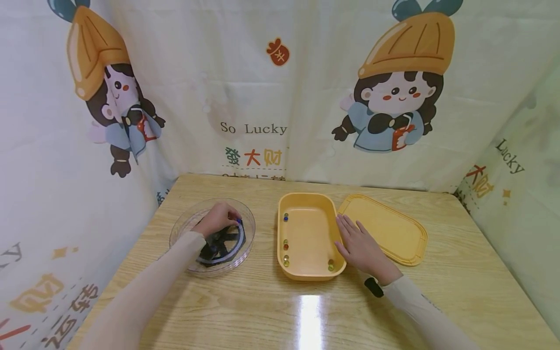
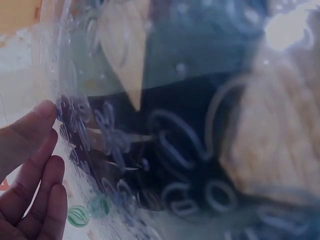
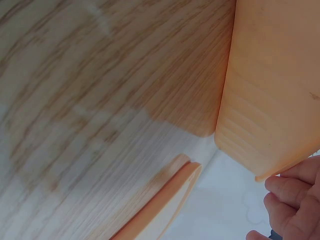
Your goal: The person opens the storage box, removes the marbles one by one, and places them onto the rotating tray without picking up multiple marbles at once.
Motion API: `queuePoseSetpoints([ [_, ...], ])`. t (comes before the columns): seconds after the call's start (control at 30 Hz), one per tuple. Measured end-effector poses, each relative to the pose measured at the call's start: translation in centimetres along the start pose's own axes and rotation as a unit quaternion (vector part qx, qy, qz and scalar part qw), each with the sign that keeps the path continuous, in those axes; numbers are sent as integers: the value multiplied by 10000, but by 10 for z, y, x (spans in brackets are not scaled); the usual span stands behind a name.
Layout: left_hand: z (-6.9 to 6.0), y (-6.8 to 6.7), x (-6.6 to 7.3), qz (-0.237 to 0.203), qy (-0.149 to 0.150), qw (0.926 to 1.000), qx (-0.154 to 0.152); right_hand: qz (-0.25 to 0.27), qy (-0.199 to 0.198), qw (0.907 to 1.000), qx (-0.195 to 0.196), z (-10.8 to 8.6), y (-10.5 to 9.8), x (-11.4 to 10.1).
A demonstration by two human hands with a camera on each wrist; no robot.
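Observation:
My left hand (image 1: 218, 217) is inside the clear round bowl (image 1: 179, 262), thumb and fingertips pinching a small blue marble (image 1: 238, 221) by the bowl's far right side. In the left wrist view, the fingers of the left hand (image 2: 35, 170) are at the bowl wall, with two green marbles (image 2: 78, 216) near them; the pinched marble is mostly hidden. My right hand (image 1: 362, 244) lies with straight fingers along the right rim of the yellow box (image 1: 310, 238). The fingertips of this hand (image 3: 297, 200) touch the rim of the box (image 3: 270, 100) in the right wrist view.
Inside the box, several marbles (image 1: 286, 247) lie along the left side and a few (image 1: 331, 267) at the near right corner. A yellow lid (image 1: 389, 228) lies flat right of the box, on the wooden table (image 1: 245, 311). Behind the table hangs a printed curtain (image 1: 315, 97).

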State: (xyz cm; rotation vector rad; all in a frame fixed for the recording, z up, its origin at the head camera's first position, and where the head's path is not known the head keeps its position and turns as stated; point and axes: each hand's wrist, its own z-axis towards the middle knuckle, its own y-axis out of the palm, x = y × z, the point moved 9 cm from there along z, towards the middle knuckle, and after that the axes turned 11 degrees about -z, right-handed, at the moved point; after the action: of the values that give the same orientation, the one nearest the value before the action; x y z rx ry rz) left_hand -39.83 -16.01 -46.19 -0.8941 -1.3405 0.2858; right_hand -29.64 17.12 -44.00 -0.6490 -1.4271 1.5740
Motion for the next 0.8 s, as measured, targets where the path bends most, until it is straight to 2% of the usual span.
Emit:
queuePoseSetpoints([
  [0.23, -1, 0, -2, -122, -136, 9998, -40, 16, 0, 10000, 30, 0, -1, 0],
  [0.37, -1, -1, -4, -84, -111, 9999, -25, -23, -8, 10000, -51, 0, 1, 0],
  [0.5, -1, -3, -4, 3, -69, 10000, 44, -58, -22, 10000, -75, 0, 2, 0],
  [0.8, -4, -13, 4, 11, -292, 9991, 293, -59, -58, 10000, -50, 0, -2, -1],
])
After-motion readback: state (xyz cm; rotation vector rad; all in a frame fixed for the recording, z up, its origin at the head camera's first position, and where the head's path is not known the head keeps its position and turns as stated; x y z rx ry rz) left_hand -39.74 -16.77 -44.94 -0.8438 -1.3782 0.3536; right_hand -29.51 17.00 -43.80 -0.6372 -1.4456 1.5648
